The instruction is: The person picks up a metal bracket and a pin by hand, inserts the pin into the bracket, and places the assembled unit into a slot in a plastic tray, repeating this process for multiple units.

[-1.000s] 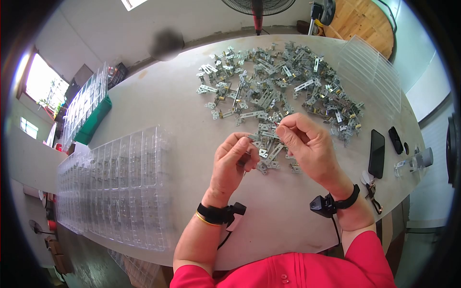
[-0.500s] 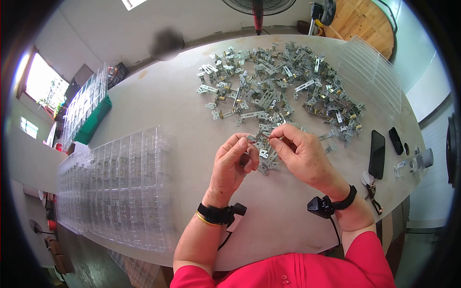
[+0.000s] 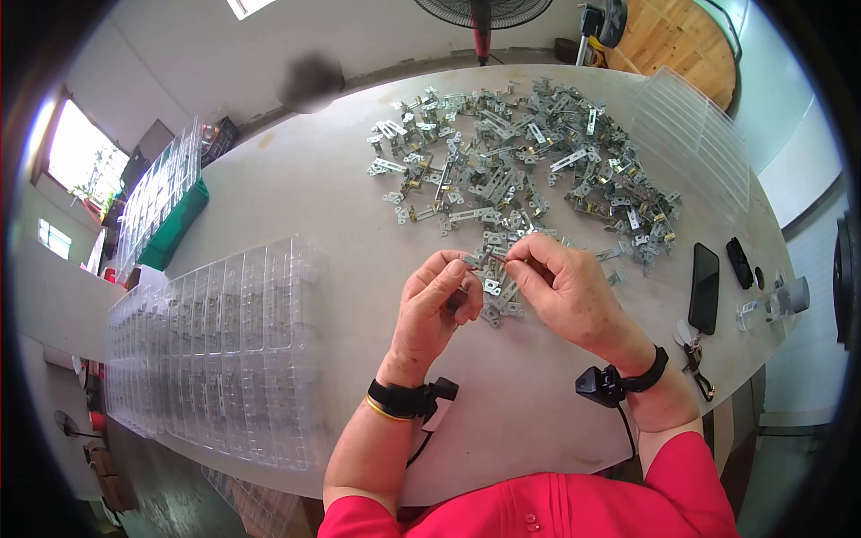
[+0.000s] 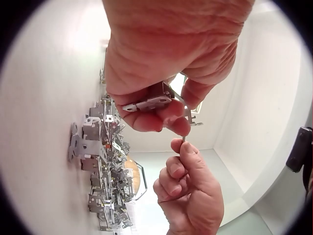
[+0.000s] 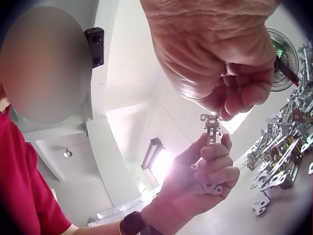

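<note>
My left hand (image 3: 432,300) grips a silver metal bracket (image 5: 211,128) with a slotted plate and holes at its end. Part of the bracket is hidden inside the curled fingers; another plate of it shows under the palm in the left wrist view. Facing it, my right hand (image 3: 567,289) pinches a thin, short metal piece (image 4: 184,139) between thumb and forefinger, its tip right at the left fingertips. What kind of piece this is I cannot tell. Both hands are raised over the near edge of a big heap of similar metal brackets (image 3: 502,170).
Clear plastic compartment trays (image 3: 229,359) filled with metal parts lie stacked at the left. Beyond them stands a green crate (image 3: 175,224) with another tray on top. An empty divided tray (image 3: 695,134) lies at the far right, a phone (image 3: 704,287) and clear bottle (image 3: 762,311) nearer.
My right hand has moved left and slightly down, bringing its fingertips close to the left hand's bracket; over the last half second it stays there. The left hand keeps its place.
</note>
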`<state>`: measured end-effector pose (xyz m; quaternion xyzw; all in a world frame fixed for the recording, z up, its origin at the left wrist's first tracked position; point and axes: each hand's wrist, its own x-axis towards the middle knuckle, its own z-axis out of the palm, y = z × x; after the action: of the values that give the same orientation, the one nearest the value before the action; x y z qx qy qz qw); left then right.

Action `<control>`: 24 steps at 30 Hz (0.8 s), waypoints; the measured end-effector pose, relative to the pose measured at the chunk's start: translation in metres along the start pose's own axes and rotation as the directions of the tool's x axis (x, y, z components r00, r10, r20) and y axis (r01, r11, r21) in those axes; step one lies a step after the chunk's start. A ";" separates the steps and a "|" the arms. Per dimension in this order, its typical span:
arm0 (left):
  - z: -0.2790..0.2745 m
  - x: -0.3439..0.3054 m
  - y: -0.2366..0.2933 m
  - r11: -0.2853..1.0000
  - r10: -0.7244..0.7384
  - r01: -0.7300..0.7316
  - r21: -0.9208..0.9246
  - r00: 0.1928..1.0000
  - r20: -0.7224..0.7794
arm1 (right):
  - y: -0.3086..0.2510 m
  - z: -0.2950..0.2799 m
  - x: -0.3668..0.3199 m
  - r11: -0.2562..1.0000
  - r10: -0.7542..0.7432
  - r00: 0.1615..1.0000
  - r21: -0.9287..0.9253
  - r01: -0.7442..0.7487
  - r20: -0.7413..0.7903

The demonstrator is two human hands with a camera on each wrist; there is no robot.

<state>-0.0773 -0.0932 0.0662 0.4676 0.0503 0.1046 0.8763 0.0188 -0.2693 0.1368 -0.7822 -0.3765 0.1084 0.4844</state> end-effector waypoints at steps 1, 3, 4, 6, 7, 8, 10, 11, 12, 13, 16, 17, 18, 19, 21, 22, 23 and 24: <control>0.000 0.000 0.001 1.000 -0.006 0.006 0.009 1.000 -0.002 | 0.000 0.000 0.000 1.000 0.007 1.000 -0.003 -0.007 0.004; -0.001 0.000 0.000 1.000 0.002 -0.002 0.000 1.000 0.008 | 0.000 0.000 0.000 1.000 -0.005 1.000 -0.004 0.005 -0.003; -0.001 0.001 -0.001 1.000 0.008 -0.008 -0.011 1.000 0.019 | 0.001 0.000 0.000 1.000 -0.016 1.000 -0.006 0.016 -0.010; 0.002 0.000 0.001 1.000 -0.013 0.012 0.015 1.000 0.015 | 0.002 0.000 0.000 1.000 -0.022 1.000 -0.014 0.021 -0.010; 0.003 0.000 0.001 0.999 -0.032 0.032 0.042 0.999 0.011 | 0.003 0.000 0.000 0.999 -0.028 1.000 -0.022 0.028 -0.010; 0.005 -0.001 0.001 0.999 -0.032 0.032 0.042 0.999 0.010 | 0.004 0.001 0.000 0.999 -0.028 1.000 -0.022 0.028 -0.009; 0.007 -0.002 0.001 0.998 -0.052 0.052 0.027 0.999 0.008 | 0.006 0.001 0.000 1.000 0.000 1.000 0.021 0.000 0.028; 0.007 -0.002 0.001 0.998 -0.051 0.051 0.028 0.999 0.007 | 0.006 0.001 0.000 1.000 -0.001 1.000 0.022 0.000 0.028; 0.007 -0.002 0.001 0.998 -0.053 0.052 0.040 0.999 0.011 | 0.006 0.001 0.001 0.998 0.036 0.999 0.048 -0.038 0.030; 0.006 -0.002 0.000 0.997 -0.054 0.053 0.052 0.998 0.016 | 0.006 0.001 0.001 0.994 0.073 0.997 0.073 -0.075 0.033; 0.006 -0.002 -0.001 0.990 -0.103 0.100 0.100 0.994 0.022 | 0.008 -0.003 0.003 0.961 0.148 0.975 0.209 -0.181 0.165; 0.006 -0.002 -0.001 0.990 -0.103 0.101 0.100 0.994 0.022 | 0.008 -0.004 0.003 0.961 0.149 0.975 0.208 -0.182 0.165; 0.007 -0.002 -0.001 0.988 -0.107 0.105 0.116 0.994 0.018 | 0.007 -0.006 0.003 0.929 0.197 0.958 0.274 -0.251 0.208; 0.007 -0.003 -0.001 0.985 -0.111 0.109 0.132 0.994 0.013 | 0.006 -0.007 0.004 0.887 0.241 0.936 0.334 -0.319 0.254; 0.006 -0.003 0.000 0.984 -0.110 0.103 0.144 0.993 0.039 | 0.009 -0.009 0.006 0.873 0.254 0.922 0.340 -0.349 0.293; 0.006 -0.003 0.001 0.983 -0.107 0.096 0.155 0.992 0.064 | 0.011 -0.010 0.007 0.860 0.265 0.906 0.344 -0.378 0.331; 0.006 -0.003 0.001 0.983 -0.107 0.096 0.156 0.992 0.062 | 0.011 -0.010 0.008 0.859 0.264 0.905 0.345 -0.378 0.333; 0.007 -0.003 0.002 0.975 -0.124 0.106 0.194 0.989 0.081 | 0.010 -0.010 0.009 0.859 0.269 0.898 0.336 -0.387 0.348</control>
<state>-0.0792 -0.0990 0.0719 0.5492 0.0465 0.0267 0.8340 0.0353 -0.2728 0.1351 -0.6962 -0.2730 0.3773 0.5463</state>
